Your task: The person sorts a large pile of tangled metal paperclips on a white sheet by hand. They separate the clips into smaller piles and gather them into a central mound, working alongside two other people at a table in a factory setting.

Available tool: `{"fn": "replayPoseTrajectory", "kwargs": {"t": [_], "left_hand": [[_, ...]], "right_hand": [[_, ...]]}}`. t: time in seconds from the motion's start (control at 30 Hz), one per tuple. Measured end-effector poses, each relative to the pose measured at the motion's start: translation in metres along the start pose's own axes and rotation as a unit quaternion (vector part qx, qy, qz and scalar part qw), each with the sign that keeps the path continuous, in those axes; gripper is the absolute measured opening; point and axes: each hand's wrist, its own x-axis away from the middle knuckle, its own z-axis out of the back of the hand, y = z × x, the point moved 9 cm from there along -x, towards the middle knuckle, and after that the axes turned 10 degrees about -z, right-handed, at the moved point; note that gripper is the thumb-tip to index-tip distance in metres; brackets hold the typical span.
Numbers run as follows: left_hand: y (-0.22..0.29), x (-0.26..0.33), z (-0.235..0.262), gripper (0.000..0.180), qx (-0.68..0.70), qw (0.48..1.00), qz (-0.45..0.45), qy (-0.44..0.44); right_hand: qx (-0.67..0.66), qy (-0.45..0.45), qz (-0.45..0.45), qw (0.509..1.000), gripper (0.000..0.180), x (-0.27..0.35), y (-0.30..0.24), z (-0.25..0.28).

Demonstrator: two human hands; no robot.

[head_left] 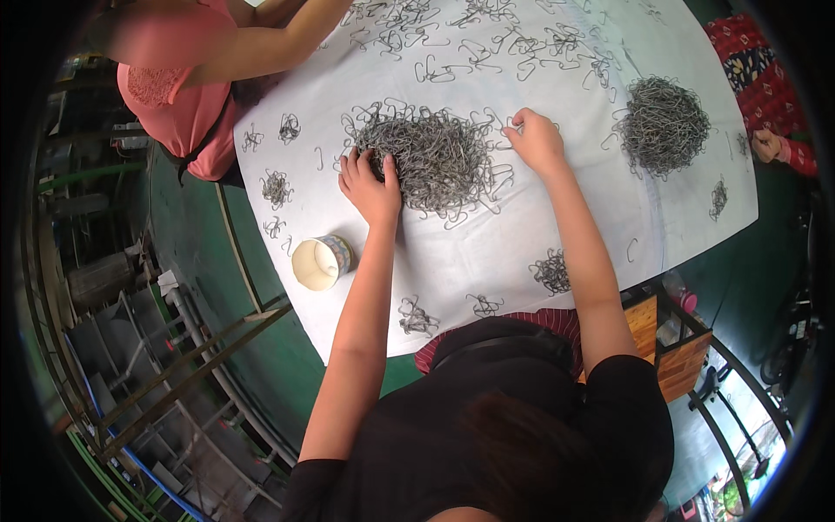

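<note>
The white-clothed bench runs under both your hands, flat enough for wire to sit where it is put. Your main pile of bent hooks lies between your left and right fingers, likely kept there so both can reach it. The second pile stands well right of your right fingers, nearer the co-worker's hand at that edge. Your left hand has its fingers spread, thumb apart, against the pile's near-left edge, probably to draw from it or steady it; no hook shows clearly in them. Your right hand is just off the opposite edge, thumb and forefinger nearly together; whether they pinch a hook, you cannot tell. The cup lies nearer you than your left fingers, mouth turned leftward, perhaps set aside from the wire. Smallest, clumps ring your fingers, apart from the pile, seemingly to stay separate.
</note>
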Motion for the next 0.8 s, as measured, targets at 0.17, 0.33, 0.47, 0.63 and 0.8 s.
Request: {"fn": "replayPoseTrajectory", "kwargs": {"t": [0.17, 0.33, 0.47, 0.63, 0.8], "left_hand": [[0.000, -0.001, -0.002, 0.041, 0.020, 1.000, 0.006, 0.003], [-0.001, -0.001, -0.002, 0.043, 0.018, 1.000, 0.001, 0.005], [-0.002, 0.001, -0.002, 0.043, 0.017, 1.000, 0.003, 0.008], [0.000, 0.000, -0.001, 0.043, 0.022, 1.000, -0.004, 0.013], [-0.001, 0.001, -0.001, 0.043, 0.015, 1.000, -0.009, 0.016]], "right_hand": [[0.023, -0.061, -0.002, 0.998, 0.020, -0.010, -0.006, -0.014], [-0.136, -0.106, 0.045, 0.984, 0.015, -0.018, 0.002, -0.018], [-0.499, -0.244, -0.010, 0.832, 0.012, 0.007, 0.020, -0.007], [-0.539, -0.293, -0.045, 0.788, 0.008, 0.029, 0.046, 0.005], [-0.518, -0.320, -0.064, 0.790, 0.007, 0.038, 0.053, 0.012]]}}
